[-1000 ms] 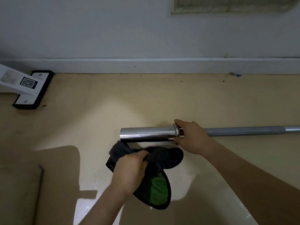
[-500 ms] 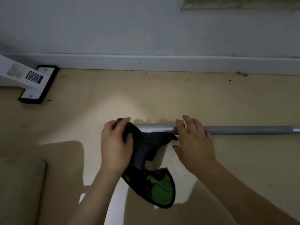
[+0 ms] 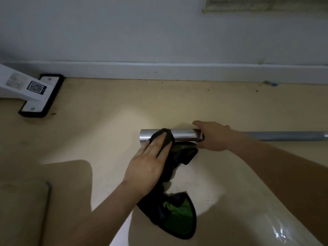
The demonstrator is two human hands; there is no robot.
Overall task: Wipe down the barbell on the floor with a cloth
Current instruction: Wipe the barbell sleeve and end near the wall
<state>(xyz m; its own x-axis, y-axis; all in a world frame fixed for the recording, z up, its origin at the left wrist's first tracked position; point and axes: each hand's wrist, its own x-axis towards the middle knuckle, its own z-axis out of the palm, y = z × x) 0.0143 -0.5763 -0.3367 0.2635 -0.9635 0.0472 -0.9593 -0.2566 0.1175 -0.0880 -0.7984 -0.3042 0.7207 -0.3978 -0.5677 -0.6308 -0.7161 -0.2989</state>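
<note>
The barbell [image 3: 184, 136] lies on the beige floor, its shiny sleeve end on the left and its thinner grey shaft running off the right edge. A dark cloth with a green patch [image 3: 177, 212] drapes from the sleeve down toward me. My left hand [image 3: 150, 157] lies flat with fingers extended, pressing the cloth onto the sleeve's left end. My right hand [image 3: 213, 137] is closed around the bar at the collar, just right of the sleeve.
A white baseboard [image 3: 159, 71] and wall run along the back. A white equipment foot with a black pad and QR label [image 3: 38, 94] sits at the far left. A beige cushion edge [image 3: 23, 210] is at lower left. A vent is on the wall at top right.
My left hand went from gripping the bunched cloth beside the bar to pressing it flat on the sleeve. My right hand closed around the collar. The sleeve end is uncovered again.
</note>
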